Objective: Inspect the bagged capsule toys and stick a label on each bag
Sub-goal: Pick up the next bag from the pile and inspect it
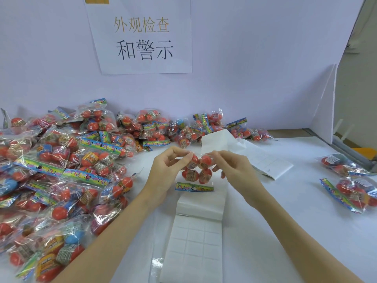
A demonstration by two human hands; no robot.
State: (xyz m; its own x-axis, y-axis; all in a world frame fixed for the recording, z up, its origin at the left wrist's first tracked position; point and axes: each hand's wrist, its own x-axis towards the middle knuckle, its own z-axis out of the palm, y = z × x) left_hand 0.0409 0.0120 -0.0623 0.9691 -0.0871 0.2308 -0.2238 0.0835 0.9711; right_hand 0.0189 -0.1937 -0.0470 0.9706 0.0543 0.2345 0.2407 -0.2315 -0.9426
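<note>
Label strip point(195, 240): one long white backing sheet at 6 o'clock, running from the near table edge away under the hands; small blank squares in a grid, three across. A further white length point(216, 139) rises behind the hands at 12 o'clock.

Left hand point(169, 170): raised above the strip, fingers curled, thumb and fingertips pinching the upper left of the held bag.

Right hand point(234, 170): level with the left, fingers curled, thumb and forefinger pinching the bag's upper right corner. The two hands are close together, parted only by the bag's width.

Held bag point(196, 170): one clear bag at centre, hanging upright between the hands above the strip. Four red capsules show inside, two over two. A bright printed header band point(193, 186) crosses its lower edge.

Table point(285, 221): white surface.

Booklet point(271, 164): one white folded sheet at 2 o'clock, lying flat just beyond the right hand.

Finished-side bags point(350, 180): two clear bags of capsules at 3 o'clock, well apart from the hands.

Heap of bags point(61, 170): from 7 to 11 o'clock, a deep pile of the same bags, mostly red capsules with a few blue; too many and too overlapped to count. A thinner row point(204, 129) continues to 1 o'clock along the wall.

Sign point(142, 35): one white sheet with printed Chinese characters, on the back wall at 12 o'clock.
</note>
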